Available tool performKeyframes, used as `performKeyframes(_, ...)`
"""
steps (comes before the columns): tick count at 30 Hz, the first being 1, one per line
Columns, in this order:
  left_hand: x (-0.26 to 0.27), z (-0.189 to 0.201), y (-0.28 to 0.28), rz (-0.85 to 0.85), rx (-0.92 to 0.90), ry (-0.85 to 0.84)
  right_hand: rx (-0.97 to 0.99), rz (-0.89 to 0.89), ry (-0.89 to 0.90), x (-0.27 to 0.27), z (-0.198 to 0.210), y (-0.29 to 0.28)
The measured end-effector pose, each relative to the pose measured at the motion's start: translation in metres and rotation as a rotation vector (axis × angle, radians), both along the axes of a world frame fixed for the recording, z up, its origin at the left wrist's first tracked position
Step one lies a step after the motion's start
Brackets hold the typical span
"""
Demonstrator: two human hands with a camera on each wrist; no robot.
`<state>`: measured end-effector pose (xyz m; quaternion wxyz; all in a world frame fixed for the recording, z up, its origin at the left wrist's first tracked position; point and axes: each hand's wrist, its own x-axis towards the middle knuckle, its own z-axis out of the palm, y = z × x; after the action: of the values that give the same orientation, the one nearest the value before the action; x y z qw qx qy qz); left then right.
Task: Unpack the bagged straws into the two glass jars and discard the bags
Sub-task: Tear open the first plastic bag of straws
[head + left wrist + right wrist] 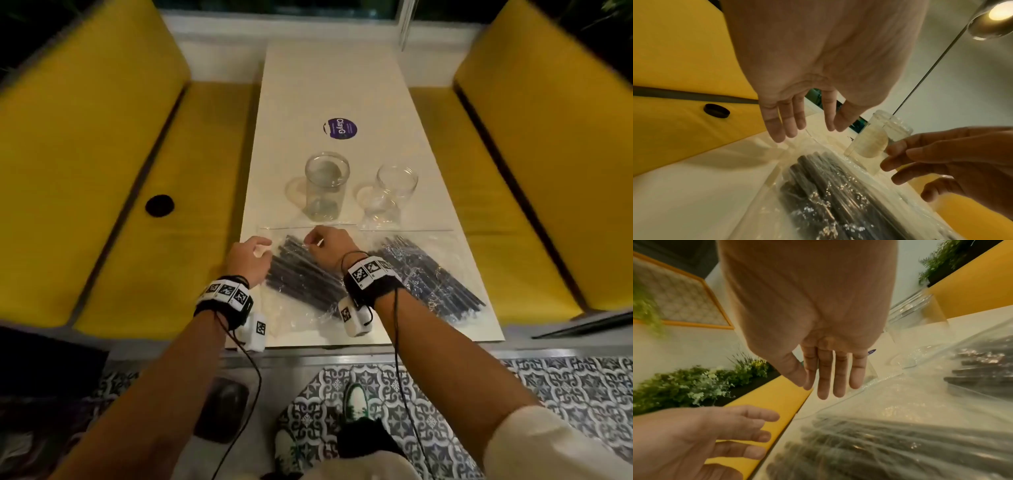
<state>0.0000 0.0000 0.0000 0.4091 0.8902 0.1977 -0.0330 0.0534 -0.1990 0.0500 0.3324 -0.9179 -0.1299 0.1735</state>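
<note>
From the head view, the left hand [247, 260] and right hand [329, 248] hover over the near bag of straws [301, 277] lying on the bench [335, 85], fingers apart, gripping nothing that I can make out. Both jars [325, 186] stand just beyond the fingertips; a hasty reach could tip one.

At the left wrist, straight fingers [777, 128] hang above the bag's mouth [813, 142]. The film looks slippery, so a pinch may miss the opening.

At the right wrist, the fingers [828, 378] are relaxed too. A second bag [982, 366] lies to this hand's right; a tug might drag it, or spill straws off the bench.
</note>
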Motion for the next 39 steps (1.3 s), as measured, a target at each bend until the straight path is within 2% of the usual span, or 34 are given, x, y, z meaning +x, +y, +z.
performKeyframes(5,0.024,-0.005,-0.014,0.075,0.010,0.086,-0.208,0.115,0.055,0.029,-0.031,0.013)
performKeyframes(11,0.038,-0.014,-0.032,0.309,-0.082,0.022,-0.292,0.318,0.048,0.055,-0.053,0.021)
performKeyframes(14,0.036,-0.015,-0.039,0.401,-0.171,0.009,-0.307,0.373,-0.029,0.065,-0.057,0.020)
performKeyframes(18,0.032,-0.009,-0.043,0.447,-0.245,-0.040,-0.228,0.351,-0.271,0.075,-0.053,0.023)
performKeyframes(20,0.029,-0.007,-0.041,0.465,-0.290,-0.065,-0.183,0.377,-0.230,0.077,-0.049,0.027)
performKeyframes(22,0.028,-0.002,-0.041,0.504,-0.342,-0.094,-0.151,0.399,-0.092,0.079,-0.043,0.033)
performKeyframes(24,0.031,0.003,-0.039,0.552,-0.392,-0.127,-0.044,0.347,0.001,0.080,-0.038,0.036)
performKeyframes(27,0.038,0.009,-0.034,0.584,-0.453,-0.142,0.127,0.205,0.013,0.078,-0.030,0.035)
performKeyframes(30,0.047,0.011,-0.031,0.539,-0.452,-0.147,0.233,0.109,0.021,0.073,-0.021,0.032)
performKeyframes(35,0.062,0.020,-0.036,0.420,-0.430,-0.170,0.220,0.004,-0.128,0.047,-0.017,0.033)
performKeyframes(39,0.060,0.024,-0.039,0.329,-0.404,-0.201,0.190,-0.048,-0.058,0.039,-0.022,0.036)
